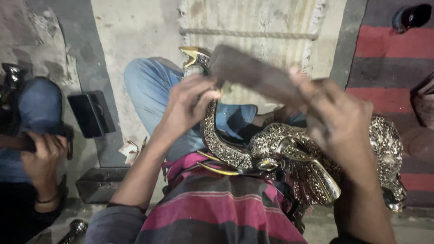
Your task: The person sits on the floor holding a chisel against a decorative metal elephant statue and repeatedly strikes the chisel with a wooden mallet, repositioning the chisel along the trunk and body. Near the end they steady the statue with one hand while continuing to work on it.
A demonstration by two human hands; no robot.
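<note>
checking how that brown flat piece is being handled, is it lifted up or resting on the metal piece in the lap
Lifted: the brown flat piece is held between the left hand and right hand, above the ornate metal piece.

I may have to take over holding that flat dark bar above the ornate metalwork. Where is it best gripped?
Probably at its two ends, as now: the left hand pinches the near end, and the right hand closes over the far end. The flat dark bar is long, thin and tilted, so come from either side, leaving the middle free above the ornate metal piece.
</note>
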